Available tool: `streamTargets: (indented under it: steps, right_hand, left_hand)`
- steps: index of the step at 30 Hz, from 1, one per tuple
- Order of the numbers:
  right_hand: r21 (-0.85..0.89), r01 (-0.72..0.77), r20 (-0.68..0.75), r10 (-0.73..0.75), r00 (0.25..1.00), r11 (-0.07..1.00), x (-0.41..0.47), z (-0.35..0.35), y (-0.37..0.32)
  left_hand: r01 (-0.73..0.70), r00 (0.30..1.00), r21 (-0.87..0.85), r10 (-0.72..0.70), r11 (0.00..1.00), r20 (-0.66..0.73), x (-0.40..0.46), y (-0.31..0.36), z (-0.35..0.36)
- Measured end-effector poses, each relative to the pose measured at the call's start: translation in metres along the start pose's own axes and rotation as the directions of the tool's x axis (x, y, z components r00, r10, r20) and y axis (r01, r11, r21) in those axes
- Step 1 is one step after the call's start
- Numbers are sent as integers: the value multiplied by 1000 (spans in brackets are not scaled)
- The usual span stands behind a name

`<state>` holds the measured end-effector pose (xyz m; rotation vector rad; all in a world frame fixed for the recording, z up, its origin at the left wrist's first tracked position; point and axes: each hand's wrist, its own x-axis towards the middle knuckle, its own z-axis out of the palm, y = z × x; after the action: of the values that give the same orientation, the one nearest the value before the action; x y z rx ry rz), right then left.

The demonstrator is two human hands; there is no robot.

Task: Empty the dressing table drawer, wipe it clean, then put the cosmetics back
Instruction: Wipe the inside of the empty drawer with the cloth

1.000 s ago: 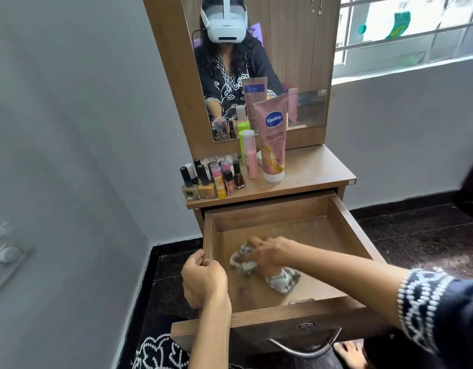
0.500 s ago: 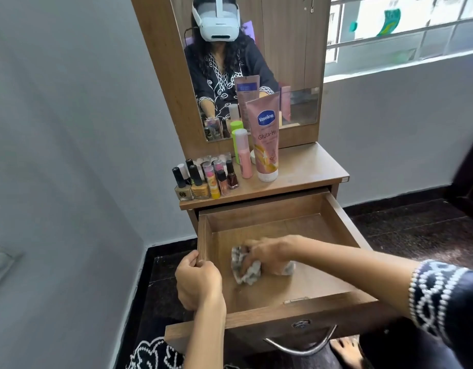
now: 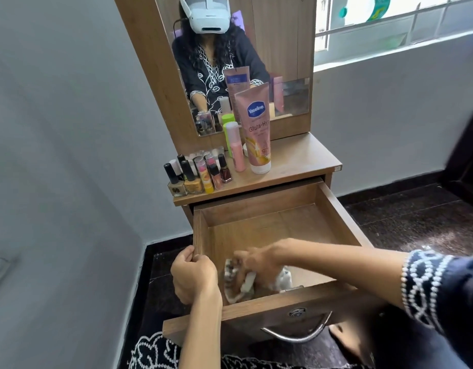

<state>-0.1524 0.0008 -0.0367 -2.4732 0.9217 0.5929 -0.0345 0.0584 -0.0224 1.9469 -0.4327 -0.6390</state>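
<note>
The wooden drawer (image 3: 342,217) of the dressing table stands pulled out, with only a cloth inside. My right hand (image 3: 259,265) grips a crumpled grey-white cloth (image 3: 238,286) and presses it on the drawer floor at the front left. My left hand (image 3: 194,276) grips the drawer's left wall near the front corner. On the table top (image 3: 299,158) stand the cosmetics: a tall pink Vaseline tube (image 3: 256,129), a pink bottle (image 3: 236,147), a green bottle (image 3: 227,121) and several nail polish bottles (image 3: 195,174).
A mirror (image 3: 243,62) backs the table. A metal handle (image 3: 296,335) hangs on the drawer front. A grey wall is close on the left, and a window ledge (image 3: 390,51) is at the upper right. Dark floor (image 3: 406,222) lies to the right.
My right hand has dragged the cloth from the middle left of the drawer floor toward the front left corner. My left hand keeps its hold on the left wall.
</note>
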Motion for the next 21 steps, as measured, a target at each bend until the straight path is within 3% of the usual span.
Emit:
streamTargets:
  steps: [2,5,10,14,19,21]
  right_hand:
    - [106,-67,-107,78,991,992,10,-10,8]
    - [94,-125,-182,140,973,988,24,-15,-1]
    - [-114,-70,9,72,997,991,15,5,-31]
    - [-119,33,150,-14,989,992,-2,-3,-18]
    - [145,-82,-64,92,994,986,7,-29,7]
    - [132,-130,-100,144,985,983,18,-25,-1]
  left_hand:
    - [3,1000,-3,-3,1000,2,1,0,0]
    - [3,1000,-6,-3,1000,6,-1,2,2]
    - [6,1000,-24,-6,1000,-6,0,0,3]
    - [7,1000,-15,-7,1000,-3,-2,0,1]
    - [3,1000,1,-3,1000,4,-1,0,1]
    - [-3,1000,5,3,1000,-1,-1,1,2]
